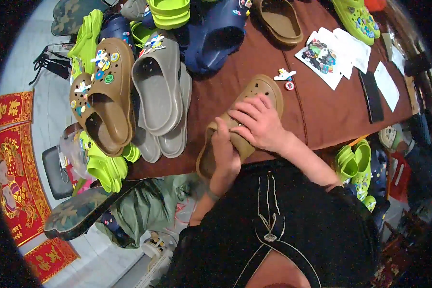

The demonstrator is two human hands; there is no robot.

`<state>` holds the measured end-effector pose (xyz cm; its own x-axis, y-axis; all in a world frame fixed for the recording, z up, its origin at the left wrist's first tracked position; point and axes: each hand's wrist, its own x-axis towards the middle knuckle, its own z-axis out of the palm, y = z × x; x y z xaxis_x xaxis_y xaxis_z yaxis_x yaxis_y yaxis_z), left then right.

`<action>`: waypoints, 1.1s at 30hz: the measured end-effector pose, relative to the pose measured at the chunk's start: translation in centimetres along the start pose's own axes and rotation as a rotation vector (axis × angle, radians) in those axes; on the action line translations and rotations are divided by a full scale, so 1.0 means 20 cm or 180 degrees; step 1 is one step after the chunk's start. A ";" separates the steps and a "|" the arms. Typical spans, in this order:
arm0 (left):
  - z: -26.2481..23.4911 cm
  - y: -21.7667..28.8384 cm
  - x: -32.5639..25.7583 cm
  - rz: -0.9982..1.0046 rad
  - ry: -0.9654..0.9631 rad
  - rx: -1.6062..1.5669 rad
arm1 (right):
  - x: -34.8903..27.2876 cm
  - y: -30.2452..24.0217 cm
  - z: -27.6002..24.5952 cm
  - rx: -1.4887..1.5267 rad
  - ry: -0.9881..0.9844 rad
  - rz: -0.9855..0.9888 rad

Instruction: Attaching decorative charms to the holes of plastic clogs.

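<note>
A brown clog (266, 85) with holes in its toe lies tilted at the table's front edge, toe pointing away from me. My left hand (224, 148) grips it at the foot opening, its thumb on top and its other fingers hidden inside. Across the clog's upper lies my right hand (260, 122), fingers bent and pressed to it; a small pale thing shows under them, too covered to name. Just beyond the toe, a white figure-shaped shoe charm (284, 75) and a round red-and-white charm (289, 86) rest on the brown tablecloth (317, 120).
Decorated brown clogs (116, 72), grey clogs (157, 91) and green clogs (105, 165) crowd the left side. A navy clog (216, 41) and a plain brown clog (279, 21) sit farther back. White charm packets (324, 57) and a black phone (371, 96) lie right. A camouflage-covered seat (81, 211) stands lower left.
</note>
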<state>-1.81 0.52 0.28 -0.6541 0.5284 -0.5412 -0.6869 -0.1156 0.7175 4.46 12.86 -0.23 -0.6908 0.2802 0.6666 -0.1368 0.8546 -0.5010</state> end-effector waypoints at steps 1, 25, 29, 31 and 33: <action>0.00 0.00 0.00 -0.0013 0.0035 0.0020 | -0.02 0.00 0.02 -0.0038 -0.0016 -0.0140; 0.07 0.03 -0.03 -0.0312 -0.0523 -0.0540 | -0.07 0.11 -0.01 0.0148 0.0137 -0.0205; 0.09 0.04 -0.04 -0.0318 -0.0553 -0.0569 | 0.02 0.12 -0.02 0.0247 -0.0091 -0.0224; 0.10 0.03 -0.04 -0.0196 -0.0338 -0.0528 | 0.05 0.14 -0.01 0.0267 -0.0098 -0.0267; 0.10 0.03 -0.03 -0.0105 -0.0316 -0.0515 | 0.05 0.16 0.00 0.0307 -0.0109 -0.0321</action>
<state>-1.20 1.81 1.77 -0.6015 0.6136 -0.5116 -0.7546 -0.2263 0.6159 3.24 15.89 -1.15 -0.6936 0.1785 0.6979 -0.2733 0.8312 -0.4842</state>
